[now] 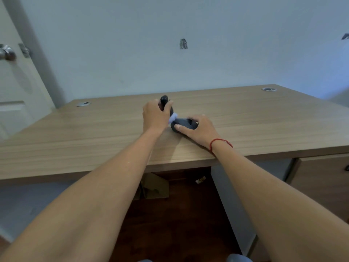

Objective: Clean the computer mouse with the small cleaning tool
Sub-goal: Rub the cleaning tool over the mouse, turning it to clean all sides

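- Computer mouse [186, 124]: dark grey, lying on the wooden worktop [264, 120] about midway along its width, nearer the front edge than the back edge.
- Right hand [198, 130]: closed around the mouse from its right side, thumb pressed against the near side and fingers curled over the far side, pinning it to the worktop; a red string bracelet [220, 142] circles the wrist.
- Left hand [155, 115]: wrapped in a fist around the dark handle of the small cleaning tool [164, 101], whose rounded black top projects above the knuckles.
- Tool head [173, 118]: a pale blue, soft-looking tuft at the lower end of the tool, touching the left end of the mouse; its exact texture is too blurred to tell.
- Worktop fittings: one round metal cable grommet [83, 104] near the back left corner and another [269, 89] near the back right corner.
- Background: a pale wall [188, 25] behind the back edge, and a white door with a metal door knob [7, 52] at the left.
- Below the front edge: dark wooden floor [179, 224] and a drawer unit [324, 176] at the right.
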Motion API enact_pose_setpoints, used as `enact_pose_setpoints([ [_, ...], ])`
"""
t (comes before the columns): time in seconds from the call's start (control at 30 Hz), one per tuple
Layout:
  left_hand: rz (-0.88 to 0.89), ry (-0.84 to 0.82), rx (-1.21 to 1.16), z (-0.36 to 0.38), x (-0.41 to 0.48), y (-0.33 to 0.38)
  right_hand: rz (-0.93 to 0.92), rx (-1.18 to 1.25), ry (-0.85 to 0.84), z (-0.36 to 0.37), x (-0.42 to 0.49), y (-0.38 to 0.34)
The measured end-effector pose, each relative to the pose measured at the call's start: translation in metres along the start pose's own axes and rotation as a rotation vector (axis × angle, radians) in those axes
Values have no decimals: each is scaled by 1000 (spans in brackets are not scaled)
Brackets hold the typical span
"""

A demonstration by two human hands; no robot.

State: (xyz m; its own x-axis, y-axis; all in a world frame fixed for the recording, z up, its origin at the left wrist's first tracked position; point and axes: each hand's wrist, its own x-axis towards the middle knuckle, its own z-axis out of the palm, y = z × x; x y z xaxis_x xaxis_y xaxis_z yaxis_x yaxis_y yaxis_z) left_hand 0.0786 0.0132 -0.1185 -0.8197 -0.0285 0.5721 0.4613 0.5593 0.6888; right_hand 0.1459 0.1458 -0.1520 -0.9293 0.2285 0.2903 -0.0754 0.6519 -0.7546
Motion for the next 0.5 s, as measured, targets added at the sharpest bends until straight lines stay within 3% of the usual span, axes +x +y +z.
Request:
enact_pose_setpoints([
  [0.2,30,-58,184,0,-10,-15,56,95,22,-1,0,5],
  [0.37,104,56,5,3,-12,6,55,141,45,-3,2,5],
  [0.5,102,-16,194,4,-11,-13,53,135,41,-2,-1,4],
])
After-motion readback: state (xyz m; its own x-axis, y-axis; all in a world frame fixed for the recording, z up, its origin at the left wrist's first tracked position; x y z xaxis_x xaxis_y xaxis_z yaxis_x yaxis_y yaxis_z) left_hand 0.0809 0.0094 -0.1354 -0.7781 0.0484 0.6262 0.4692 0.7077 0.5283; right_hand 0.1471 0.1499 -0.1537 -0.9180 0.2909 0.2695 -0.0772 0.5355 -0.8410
